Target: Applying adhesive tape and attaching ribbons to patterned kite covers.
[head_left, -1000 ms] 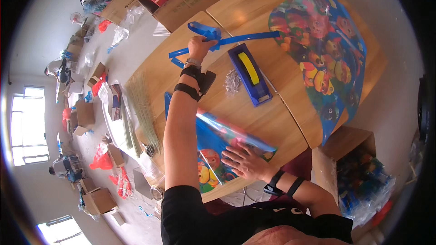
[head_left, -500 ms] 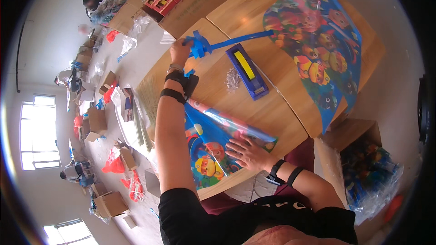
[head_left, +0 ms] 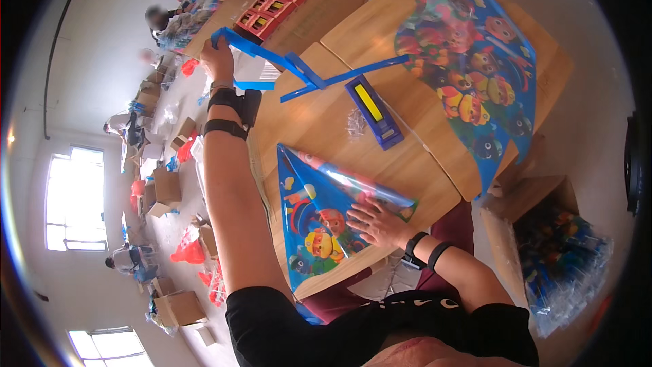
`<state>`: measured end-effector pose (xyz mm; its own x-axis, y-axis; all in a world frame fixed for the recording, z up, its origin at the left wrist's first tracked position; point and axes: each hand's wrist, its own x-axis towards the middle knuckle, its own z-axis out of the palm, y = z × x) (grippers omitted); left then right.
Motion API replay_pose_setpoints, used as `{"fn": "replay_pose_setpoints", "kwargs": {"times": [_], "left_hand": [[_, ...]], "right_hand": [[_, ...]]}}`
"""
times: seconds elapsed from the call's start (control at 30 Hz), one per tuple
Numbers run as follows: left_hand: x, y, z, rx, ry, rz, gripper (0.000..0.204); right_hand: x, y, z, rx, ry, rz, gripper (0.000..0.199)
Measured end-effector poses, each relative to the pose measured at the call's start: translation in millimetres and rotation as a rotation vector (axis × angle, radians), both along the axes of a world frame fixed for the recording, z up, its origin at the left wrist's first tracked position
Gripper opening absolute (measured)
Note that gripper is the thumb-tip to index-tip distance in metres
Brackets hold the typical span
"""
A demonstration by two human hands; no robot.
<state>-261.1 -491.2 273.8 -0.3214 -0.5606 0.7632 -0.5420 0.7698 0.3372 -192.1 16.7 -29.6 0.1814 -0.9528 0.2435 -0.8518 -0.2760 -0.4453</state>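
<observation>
My left hand (head_left: 217,60), raised at the table's far left edge, pinches a long blue plastic strip (head_left: 299,68). The strip hangs in bent folds across the table, and one end reaches a stack of cartoon-printed blue sheets (head_left: 468,61) shaped like kite sails. Fingers spread, my right hand (head_left: 377,224) lies flat on a folded, triangular sheet (head_left: 316,221) of the same glossy print near the table's front edge. A long blue holder with a yellow strip (head_left: 377,114) stands mid-table. Beside it sits a small heap of clear plastic pieces (head_left: 355,124).
An open carton (head_left: 506,245) of bagged printed goods stands at right below the table (head_left: 435,177). Red boxes (head_left: 285,0) fill a large carton beyond the far left edge. Across the floor at left are cartons (head_left: 166,187), red bags and several other people.
My left hand has moved farther out to the left, drawing the bunched blue strip into longer loose folds. My right hand stays flat on the folded sheet. The view has shifted slightly.
</observation>
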Motion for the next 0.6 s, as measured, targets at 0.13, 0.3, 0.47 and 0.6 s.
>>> {"fn": "replay_pose_setpoints", "kwargs": {"times": [0.13, 0.3, 0.47, 0.6], "left_hand": [[0, 28, 39, 0.007, -0.094, -0.060, 0.033], [49, 77, 77, 0.199, -0.016, -0.168, 0.038], [118, 175, 85, 0.489, 0.042, -0.295, 0.039], [171, 259, 79, 0.700, 0.053, -0.381, 0.036]], "right_hand": [[-1, 6, -10, 0.004, 0.015, -0.020, 0.053], [2, 4, -14, 0.006, 0.007, 0.011, 0.062], [1, -5, -20, 0.009, -0.141, 0.029, 0.071], [-17, -20, -7, -0.129, -0.394, -0.028, 0.059]]}}
